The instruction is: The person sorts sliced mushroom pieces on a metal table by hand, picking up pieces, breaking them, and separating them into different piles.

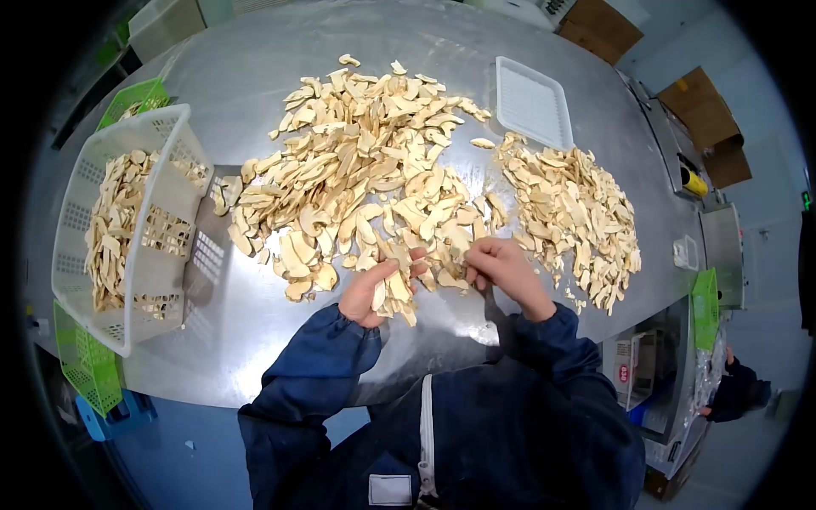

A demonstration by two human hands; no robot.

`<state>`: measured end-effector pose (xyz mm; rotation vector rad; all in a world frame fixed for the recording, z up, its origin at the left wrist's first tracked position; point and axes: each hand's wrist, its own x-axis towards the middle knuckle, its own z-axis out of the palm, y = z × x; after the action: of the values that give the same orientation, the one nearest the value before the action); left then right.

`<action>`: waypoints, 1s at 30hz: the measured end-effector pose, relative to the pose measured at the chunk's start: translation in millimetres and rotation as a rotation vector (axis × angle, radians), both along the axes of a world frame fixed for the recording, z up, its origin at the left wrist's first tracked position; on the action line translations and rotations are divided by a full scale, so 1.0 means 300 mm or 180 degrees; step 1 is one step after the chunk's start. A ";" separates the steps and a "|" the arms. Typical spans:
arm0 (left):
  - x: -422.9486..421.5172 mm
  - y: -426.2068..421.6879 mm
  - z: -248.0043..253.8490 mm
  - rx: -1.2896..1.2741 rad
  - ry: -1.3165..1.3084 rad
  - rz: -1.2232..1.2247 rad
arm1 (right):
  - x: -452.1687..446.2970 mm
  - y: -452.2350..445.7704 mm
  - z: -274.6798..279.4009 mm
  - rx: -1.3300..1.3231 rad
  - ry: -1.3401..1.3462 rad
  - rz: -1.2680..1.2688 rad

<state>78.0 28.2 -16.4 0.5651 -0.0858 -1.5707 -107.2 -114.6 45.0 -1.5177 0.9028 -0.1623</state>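
Pale sliced mushrooms [340, 153] lie in a large loose heap across the middle of the metal table [450, 336]. At the heap's near edge, my left hand [370, 293] is closed around several mushroom slices [395, 297], which stick out past the fingers. My right hand [506, 270] is a little to the right, its thumb and fingers pinched together at the heap's edge. Whatever is between those fingertips is too small or hidden to make out. To the right of that hand spreads a second heap of smaller mushroom slices [578, 221].
A white perforated basket [161, 229] holding mushroom slices stands at the left. Green baskets [89, 361] are beside it. An upturned-looking white tray [534, 102] lies at the back right. Cardboard boxes [701, 119] stand beyond the table, and another person [738, 389] is at the far right.
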 end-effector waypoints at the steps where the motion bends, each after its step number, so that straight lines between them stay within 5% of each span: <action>1: -0.005 -0.003 0.012 -0.0020 -0.0125 0.0000 | 0.011 0.026 -0.003 -0.0038 0.0009 0.0037; 9: -0.028 0.006 0.013 0.0318 -0.0722 0.0496 | 0.100 0.155 0.005 -0.2905 0.0148 0.1053; 21: 0.009 -0.018 0.036 -0.0102 -0.0165 0.0976 | 0.174 -0.089 -0.034 -0.3353 0.0216 0.1135; 30: 0.026 -0.016 -0.023 -0.0376 0.0587 0.0256 | 0.216 -0.030 0.095 -0.1987 -0.0244 0.0841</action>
<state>85.7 23.3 -23.5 0.3259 -0.0156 -1.5213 -42.5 -123.6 73.5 -2.1764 0.6035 -0.3282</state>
